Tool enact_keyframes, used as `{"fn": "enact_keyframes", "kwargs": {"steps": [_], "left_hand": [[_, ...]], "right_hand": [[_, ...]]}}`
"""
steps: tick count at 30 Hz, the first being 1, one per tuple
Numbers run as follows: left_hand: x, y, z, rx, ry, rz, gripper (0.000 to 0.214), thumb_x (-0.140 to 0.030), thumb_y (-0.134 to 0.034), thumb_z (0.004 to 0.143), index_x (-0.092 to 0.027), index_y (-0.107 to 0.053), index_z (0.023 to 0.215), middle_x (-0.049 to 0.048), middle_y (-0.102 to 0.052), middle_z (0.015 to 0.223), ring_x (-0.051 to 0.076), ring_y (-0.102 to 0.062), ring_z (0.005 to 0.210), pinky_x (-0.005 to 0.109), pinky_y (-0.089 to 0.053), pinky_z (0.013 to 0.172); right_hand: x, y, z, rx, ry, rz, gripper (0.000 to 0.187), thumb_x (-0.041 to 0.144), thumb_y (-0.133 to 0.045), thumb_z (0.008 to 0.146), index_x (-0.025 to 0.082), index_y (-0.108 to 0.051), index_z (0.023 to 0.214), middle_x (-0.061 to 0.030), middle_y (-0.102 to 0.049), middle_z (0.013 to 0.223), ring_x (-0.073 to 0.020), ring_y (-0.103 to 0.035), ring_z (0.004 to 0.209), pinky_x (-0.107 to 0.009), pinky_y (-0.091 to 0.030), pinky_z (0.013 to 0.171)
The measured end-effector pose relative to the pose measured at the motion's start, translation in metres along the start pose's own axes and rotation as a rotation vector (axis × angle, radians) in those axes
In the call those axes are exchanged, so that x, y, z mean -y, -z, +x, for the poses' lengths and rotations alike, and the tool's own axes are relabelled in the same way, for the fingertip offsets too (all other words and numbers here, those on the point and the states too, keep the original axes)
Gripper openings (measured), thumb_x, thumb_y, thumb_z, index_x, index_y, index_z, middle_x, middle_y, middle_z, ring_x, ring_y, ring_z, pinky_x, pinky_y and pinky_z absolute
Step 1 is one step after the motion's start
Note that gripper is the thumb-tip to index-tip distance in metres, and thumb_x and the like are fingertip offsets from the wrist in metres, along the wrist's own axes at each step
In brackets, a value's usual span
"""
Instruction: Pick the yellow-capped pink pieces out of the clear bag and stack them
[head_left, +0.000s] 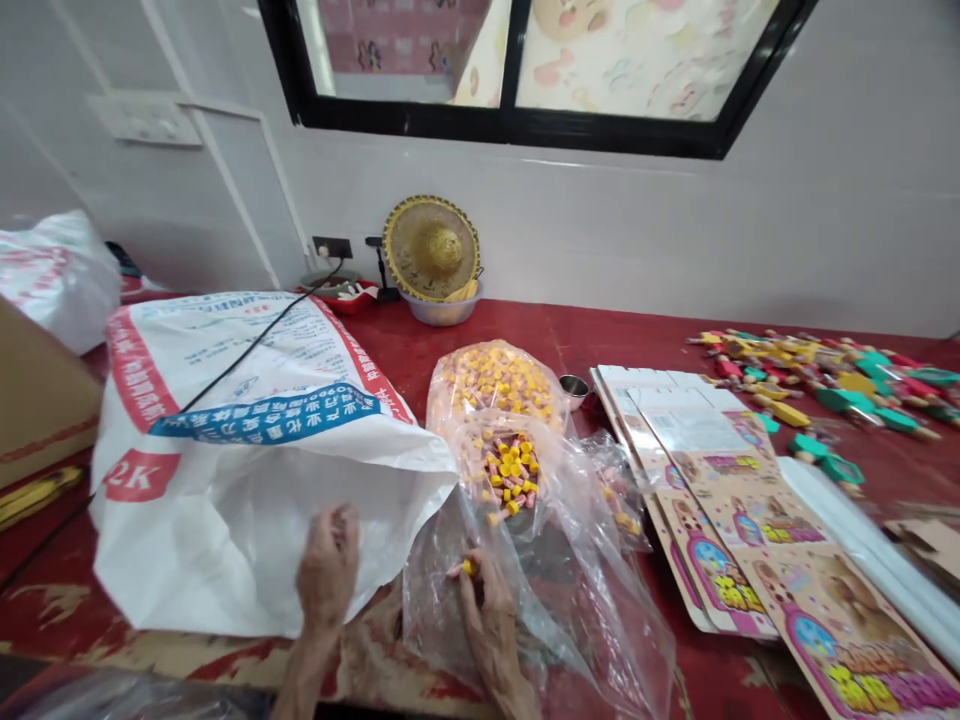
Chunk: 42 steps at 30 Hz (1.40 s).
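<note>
My left hand [327, 570] is at the mouth of a large white woven sack [247, 530] with red and blue print. Its fingers are curled in and slightly blurred, so whatever they may hold cannot be made out. Between the fingertips of my right hand [491, 610] is a small yellow-capped pink piece [469, 567]. That hand rests over the loose front of a clear plastic bag [577, 600]. Deeper in this bag lies a heap of similar yellow and pink pieces [511, 470], and a fuller bag of them [499, 380] stands just behind.
Printed flat cartons [750, 510] are stacked to the right, beyond a small metal cup [574, 388]. Colourful plastic parts [832, 380] cover the far right. A straw hat [433, 247] leans in a basin [442, 308] by the wall. A black cable [255, 340] crosses the sack.
</note>
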<state>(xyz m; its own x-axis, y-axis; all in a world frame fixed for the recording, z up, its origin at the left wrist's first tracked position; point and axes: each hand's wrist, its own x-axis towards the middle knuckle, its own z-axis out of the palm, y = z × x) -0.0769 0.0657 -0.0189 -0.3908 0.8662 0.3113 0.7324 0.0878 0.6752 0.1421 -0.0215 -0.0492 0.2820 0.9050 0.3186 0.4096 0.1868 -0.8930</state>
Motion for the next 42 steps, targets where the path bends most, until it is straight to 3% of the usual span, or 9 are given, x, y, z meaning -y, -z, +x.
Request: {"fn": "enact_keyframes", "kwargs": {"steps": [5,8,13,17,20,23,28,36,42], "left_hand": [[0.031,0.006,0.062,-0.007,-0.002,0.396,0.041,-0.041,-0.045,0.096,-0.014,-0.063,0.12,0.0217,-0.069,0.109,0.028,-0.068,0.071,0.039,-0.052,0.065],[0.039,0.005,0.072,0.093,-0.079,0.389,0.038,-0.036,-0.046,0.095,-0.013,-0.062,0.12,0.0217,-0.07,0.111,0.03,-0.07,0.082,0.04,-0.055,0.074],[0.04,0.008,0.075,0.326,0.027,0.221,0.043,-0.026,-0.051,0.085,-0.017,-0.06,0.127,0.0137,-0.074,0.11,0.026,-0.072,0.092,0.038,-0.057,0.085],[0.044,0.007,0.057,0.36,0.074,-0.143,0.042,-0.037,-0.057,0.073,-0.019,-0.066,0.109,0.0099,-0.074,0.106,0.024,-0.071,0.089,0.037,-0.058,0.086],[0.042,0.006,0.035,0.341,0.159,-0.288,0.044,-0.052,-0.061,0.067,-0.021,-0.068,0.098,0.0044,-0.072,0.088,0.022,-0.068,0.076,0.034,-0.058,0.073],[0.032,0.008,0.016,0.33,0.258,-0.442,0.052,-0.061,-0.066,0.063,-0.021,-0.066,0.097,0.0019,-0.07,0.084,0.018,-0.065,0.068,0.03,-0.056,0.063],[0.008,0.013,-0.004,0.381,0.319,-0.606,0.06,-0.068,-0.072,0.06,-0.021,-0.06,0.096,-0.0013,-0.068,0.083,0.009,-0.051,0.048,0.026,-0.05,0.051],[-0.02,0.007,-0.047,0.658,0.068,-0.515,0.04,-0.053,-0.062,0.082,-0.022,-0.065,0.107,0.0002,-0.07,0.088,0.012,-0.06,0.062,0.026,-0.053,0.062],[-0.016,-0.01,-0.07,0.703,-0.236,-0.319,0.032,-0.04,-0.059,0.084,-0.025,-0.074,0.108,0.0016,-0.07,0.087,0.014,-0.055,0.062,0.029,-0.055,0.068]], "right_hand": [[0.005,-0.002,0.001,-0.029,0.003,-0.001,0.019,0.032,-0.051,0.104,0.025,-0.067,0.097,-0.0022,-0.07,0.086,-0.0194,-0.069,0.076,-0.028,-0.057,0.072],[0.002,-0.001,-0.001,-0.064,-0.005,-0.008,0.02,0.035,-0.053,0.103,0.024,-0.07,0.099,-0.0028,-0.072,0.087,-0.0192,-0.07,0.077,-0.028,-0.057,0.073],[-0.008,0.002,-0.005,-0.107,-0.024,-0.04,0.033,0.045,-0.051,0.105,0.02,-0.073,0.108,-0.0089,-0.076,0.099,-0.0221,-0.072,0.091,-0.032,-0.059,0.082],[-0.011,0.0,0.0,0.047,0.105,-0.06,0.032,0.041,-0.049,0.107,0.021,-0.073,0.104,-0.0068,-0.075,0.089,-0.0196,-0.072,0.08,-0.028,-0.058,0.074],[-0.008,-0.004,0.003,-0.004,0.17,-0.094,0.029,0.038,-0.049,0.107,0.02,-0.072,0.109,-0.006,-0.076,0.09,-0.0179,-0.07,0.075,-0.027,-0.057,0.07],[-0.007,-0.007,0.002,-0.073,0.174,-0.122,0.026,0.035,-0.048,0.107,0.02,-0.069,0.113,-0.006,-0.075,0.093,-0.0173,-0.07,0.076,-0.027,-0.056,0.073],[-0.007,-0.007,-0.002,0.051,0.123,-0.084,0.031,0.038,-0.044,0.109,0.022,-0.069,0.099,-0.0033,-0.071,0.085,-0.0172,-0.07,0.076,-0.025,-0.054,0.07],[0.005,-0.002,-0.002,0.022,-0.015,-0.035,0.03,0.044,-0.05,0.105,0.023,-0.07,0.098,-0.0047,-0.072,0.09,-0.0192,-0.069,0.081,-0.029,-0.055,0.076],[0.026,0.008,0.008,-0.055,-0.257,0.132,0.029,0.046,-0.056,0.1,0.021,-0.07,0.097,-0.0022,-0.072,0.082,-0.0184,-0.065,0.071,-0.029,-0.053,0.069]]}}
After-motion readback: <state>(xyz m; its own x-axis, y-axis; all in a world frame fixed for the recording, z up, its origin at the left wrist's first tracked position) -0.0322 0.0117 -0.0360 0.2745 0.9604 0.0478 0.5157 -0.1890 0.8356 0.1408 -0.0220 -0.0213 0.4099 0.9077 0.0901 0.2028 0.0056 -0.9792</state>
